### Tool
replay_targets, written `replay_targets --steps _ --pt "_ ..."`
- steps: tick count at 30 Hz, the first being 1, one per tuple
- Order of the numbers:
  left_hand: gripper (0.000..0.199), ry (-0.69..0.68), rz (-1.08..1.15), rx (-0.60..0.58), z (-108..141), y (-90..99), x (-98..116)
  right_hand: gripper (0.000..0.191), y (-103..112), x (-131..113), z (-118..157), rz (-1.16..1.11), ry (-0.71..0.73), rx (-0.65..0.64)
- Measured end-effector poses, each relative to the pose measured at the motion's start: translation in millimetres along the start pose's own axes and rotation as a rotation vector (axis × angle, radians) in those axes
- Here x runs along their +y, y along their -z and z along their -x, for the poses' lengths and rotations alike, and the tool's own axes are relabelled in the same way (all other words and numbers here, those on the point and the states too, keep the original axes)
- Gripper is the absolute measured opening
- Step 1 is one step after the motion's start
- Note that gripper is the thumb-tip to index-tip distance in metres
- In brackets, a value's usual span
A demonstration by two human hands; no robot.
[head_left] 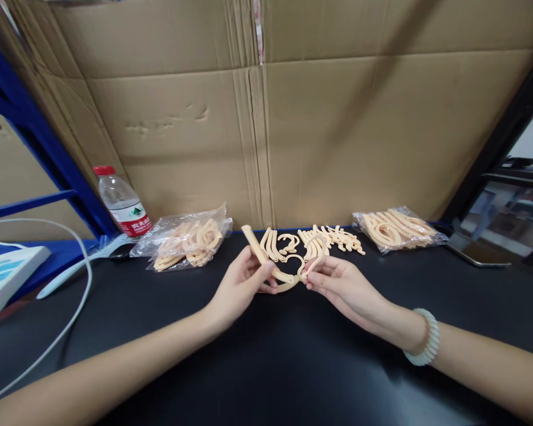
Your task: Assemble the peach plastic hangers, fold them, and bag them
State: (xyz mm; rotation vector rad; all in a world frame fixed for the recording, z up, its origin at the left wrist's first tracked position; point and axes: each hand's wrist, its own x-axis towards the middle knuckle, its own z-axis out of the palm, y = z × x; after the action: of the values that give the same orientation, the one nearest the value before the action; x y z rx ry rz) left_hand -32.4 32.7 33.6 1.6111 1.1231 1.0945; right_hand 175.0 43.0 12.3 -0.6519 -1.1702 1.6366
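Note:
Between the fingers of my left hand is a long beige strip, wood or plastic, tilted with its upper end to the left. My right hand pinches a slim curved beige piece. Their ends meet or nearly touch in the middle; whether they are joined I cannot tell. A curved beige part shows below the strip, close to my left fingertips. Just behind my hands, several loose curved strips, a hook-shaped piece and a group of small wavy pieces lie on the black table.
A clear bag of beige pieces lies at the back left, another bag at the back right. A red-capped bottle leans left. A white cable loops beside a white box. Cardboard walls the back.

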Motion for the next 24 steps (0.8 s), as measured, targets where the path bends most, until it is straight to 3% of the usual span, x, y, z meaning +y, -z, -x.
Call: replay_targets --steps 3,6,15,24 --pt "0.026 -0.095 0.19 0.043 12.9 -7.2 -10.2 0.018 -2.6 3.0 2.2 0.018 -0.04 -0.027" --pt "0.019 -0.13 0.23 0.055 20.2 -8.1 -15.6 0.019 -5.3 4.8 4.4 0.015 -0.102 -0.065" --pt "0.019 -0.156 0.141 0.039 26.0 -7.6 -17.6 0.018 -3.8 1.9 5.4 -0.024 -0.185 -0.201" --pt "0.01 -0.236 -0.041 0.07 27.4 -9.4 -20.5 0.017 -0.7 6.2 6.5 -0.006 -0.202 -0.242"
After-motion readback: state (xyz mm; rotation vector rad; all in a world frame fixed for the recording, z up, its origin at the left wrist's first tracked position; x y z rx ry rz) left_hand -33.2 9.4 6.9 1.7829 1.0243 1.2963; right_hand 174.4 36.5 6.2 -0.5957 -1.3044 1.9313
